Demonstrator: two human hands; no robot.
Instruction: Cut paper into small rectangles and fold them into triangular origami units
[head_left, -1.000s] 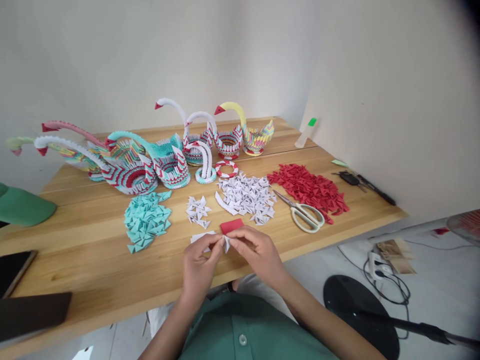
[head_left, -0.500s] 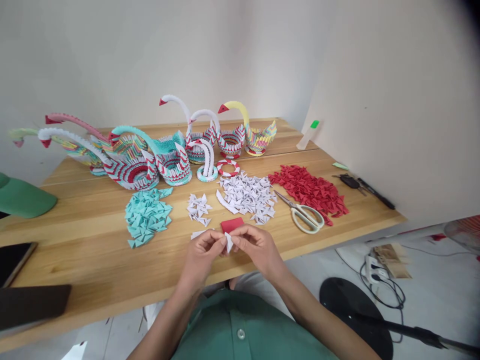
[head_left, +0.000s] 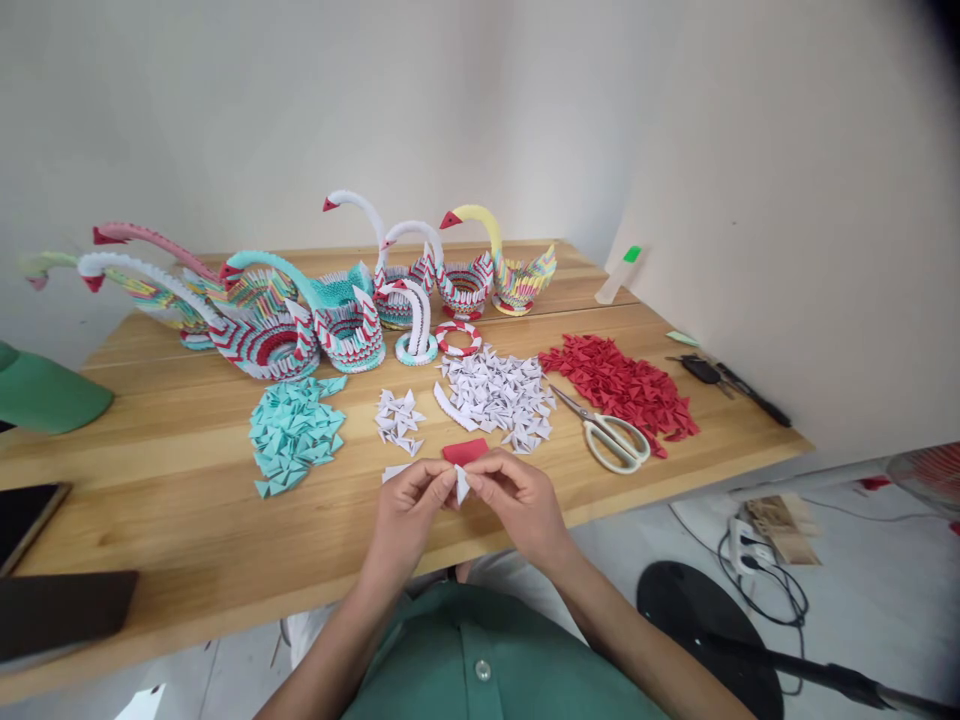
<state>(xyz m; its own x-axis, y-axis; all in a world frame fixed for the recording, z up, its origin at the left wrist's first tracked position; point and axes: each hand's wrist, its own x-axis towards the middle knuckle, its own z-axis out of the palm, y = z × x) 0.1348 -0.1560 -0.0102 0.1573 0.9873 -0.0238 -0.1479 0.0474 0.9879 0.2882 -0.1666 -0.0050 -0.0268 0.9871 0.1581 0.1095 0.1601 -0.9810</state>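
A small folded white paper piece point(head_left: 461, 486) is pinched between both hands near the table's front edge. My left hand point(head_left: 409, 505) grips its left side with thumb and fingertips. On its right side, my right hand point(head_left: 517, 500) holds it the same way. Just beyond the fingers lies a red paper stack point(head_left: 465, 451), and a white paper stack point(head_left: 394, 471) is partly hidden by my left hand. Folded pieces lie in piles: teal point(head_left: 296, 436), a small white one point(head_left: 399, 420), a large white one point(head_left: 502, 395) and red point(head_left: 621, 388). A curved white strip point(head_left: 453, 408) rests beside the large white pile.
Scissors point(head_left: 611, 435) lie right of the hands. Several paper swans, including a yellow-necked one point(head_left: 523, 280), stand at the back near a red-and-white ring point(head_left: 458, 338). A glue bottle point(head_left: 619, 275), keys point(head_left: 701, 369), a green bottle point(head_left: 52, 390) and a phone point(head_left: 28, 520) are around.
The view has shifted slightly. Both hands still hold the white piece, with little visible change in their grip.
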